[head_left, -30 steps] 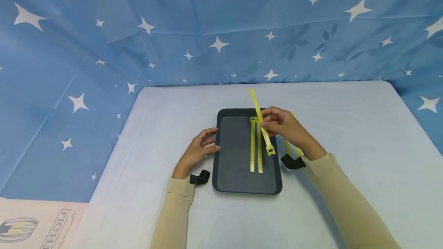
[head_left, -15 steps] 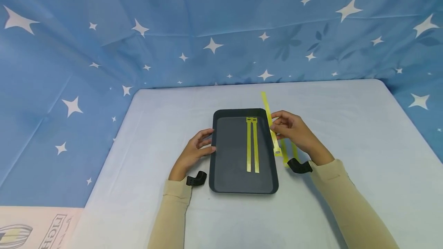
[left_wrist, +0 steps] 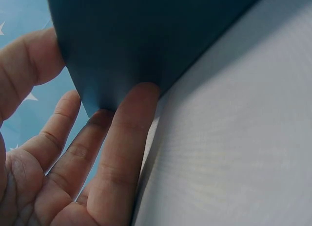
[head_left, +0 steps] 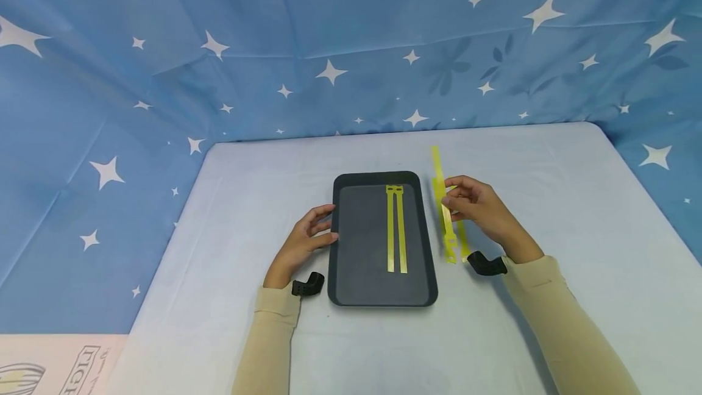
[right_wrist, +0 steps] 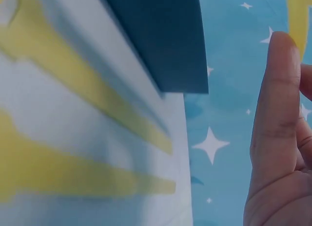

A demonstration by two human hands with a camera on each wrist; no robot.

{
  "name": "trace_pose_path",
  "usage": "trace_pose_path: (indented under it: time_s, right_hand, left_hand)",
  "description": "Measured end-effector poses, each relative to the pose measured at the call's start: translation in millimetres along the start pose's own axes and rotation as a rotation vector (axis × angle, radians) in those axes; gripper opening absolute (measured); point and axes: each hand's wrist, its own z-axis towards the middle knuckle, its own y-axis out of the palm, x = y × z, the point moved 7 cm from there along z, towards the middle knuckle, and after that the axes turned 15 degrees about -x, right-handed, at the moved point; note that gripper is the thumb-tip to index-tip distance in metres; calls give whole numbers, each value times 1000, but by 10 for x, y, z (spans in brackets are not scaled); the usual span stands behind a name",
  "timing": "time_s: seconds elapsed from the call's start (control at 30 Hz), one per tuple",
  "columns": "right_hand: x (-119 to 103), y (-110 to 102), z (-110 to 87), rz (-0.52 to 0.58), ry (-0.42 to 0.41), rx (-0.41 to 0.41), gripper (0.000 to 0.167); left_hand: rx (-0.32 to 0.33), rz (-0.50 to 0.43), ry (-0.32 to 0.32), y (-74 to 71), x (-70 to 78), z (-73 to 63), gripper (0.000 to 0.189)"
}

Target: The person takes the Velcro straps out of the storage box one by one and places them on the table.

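Observation:
In the head view my right hand (head_left: 485,209) pinches a flat yellow cable tie (head_left: 437,160) with a slotted head, raised over the table right of the tray. The right wrist view shows that cable tie (right_wrist: 298,16) at the fingertips. Under it on the table lie two more yellow ties, a nearer one (right_wrist: 87,172) and another beside the tray (right_wrist: 95,84), partly hidden by the held tie and hand in the head view. My left hand (head_left: 304,239) touches the left side of the dark grey tray (head_left: 359,249) with fairly straight fingers, at its wall (left_wrist: 112,50).
Inside the tray, two yellow ties (head_left: 390,230) lie side by side, heads toward the back. A white cloth (head_left: 263,188) covers the table. Behind hangs a blue star-patterned curtain (head_left: 247,17). A pale printed cloth (head_left: 55,364) shows at bottom left.
My right hand has carried the held cable tie rightward, from above the tray to above the ties on the table. My left hand stays at the tray's side; the view has shifted slightly.

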Motion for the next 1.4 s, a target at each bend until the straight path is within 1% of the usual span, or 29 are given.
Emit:
trace_pose_path:
  time_s: [0.13,0.2,0.27,0.33,0.43,0.53,0.67,0.9,1.07,1.4]
  right_hand:
    - [19,-60,-47,4,-6,9,27]
    - [32,-88,-66,4,-11,9,25]
    - [47,-117,-86,-2,-7,12,27]
    - [60,-145,-106,-17,4,16,32]
    - [94,-192,-132,-48,49,23,42]
    - [135,-235,-158,-63,95,25,45]
    - [174,-278,-207,-69,132,21,47]
    - [248,-340,-277,-68,149,7,46]
    - [305,-386,-305,-81,182,7,48]
    - [439,-448,-325,-104,280,4,50]
  left_hand:
    - [2,8,2,-3,-4,-8,70]
    - [2,9,2,-4,-5,-12,70]
    - [4,7,0,-4,-5,-16,71]
    - [6,4,-1,-3,-6,-15,71]
    - [7,0,-2,-2,-8,-15,70]
    - [4,-1,-1,-1,-15,-9,70]
    - [3,2,-4,-1,-27,-6,70]
    - [3,1,-5,0,-25,-8,70]
    - [2,3,-5,5,-12,-4,70]
    - [-2,5,-3,1,-7,6,69]
